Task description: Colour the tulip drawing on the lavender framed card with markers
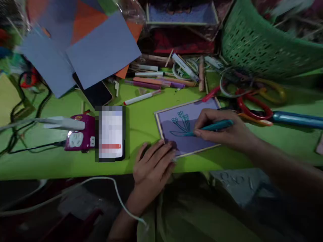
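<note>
A purple card (196,144) edged with thin pale wooden strips lies on the green table in front of me. On it is a teal line drawing of flowers (182,121) with stems and a long leaf shape. My right hand (222,129) grips a teal pen (218,125), its tip touching the card near the base of the stems. My left hand (153,161) lies flat with fingers stretched out, fingertips resting on the card's lower left corner.
Left of the card are a lit phone (111,134), a magenta power socket (80,134) with cords, and a dark phone (98,94) partly under paper sheets (104,50). Markers (142,97) lie behind. Scissors (254,104) and a green basket (252,43) stand to the right.
</note>
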Demonstrator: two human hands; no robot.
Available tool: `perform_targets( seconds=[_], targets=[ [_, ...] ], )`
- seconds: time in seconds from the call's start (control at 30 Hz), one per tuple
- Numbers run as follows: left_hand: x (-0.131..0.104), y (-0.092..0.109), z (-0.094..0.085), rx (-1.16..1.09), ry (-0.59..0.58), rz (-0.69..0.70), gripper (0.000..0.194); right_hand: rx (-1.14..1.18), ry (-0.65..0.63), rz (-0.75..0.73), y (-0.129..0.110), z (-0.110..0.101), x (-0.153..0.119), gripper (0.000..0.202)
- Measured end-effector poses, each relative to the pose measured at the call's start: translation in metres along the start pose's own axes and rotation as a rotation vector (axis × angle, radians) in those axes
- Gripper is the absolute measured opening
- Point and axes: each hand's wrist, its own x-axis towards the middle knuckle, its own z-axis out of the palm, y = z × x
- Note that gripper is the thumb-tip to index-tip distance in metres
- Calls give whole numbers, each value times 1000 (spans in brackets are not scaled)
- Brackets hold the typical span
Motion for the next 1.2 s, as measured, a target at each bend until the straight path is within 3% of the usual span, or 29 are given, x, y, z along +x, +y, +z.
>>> perform_targets(
  seconds=[1.2],
  targets=[
    [-2, -4, -2, 9, -4, 8, 27, 0, 96, 137, -5, -10, 3, 32]
  ],
)
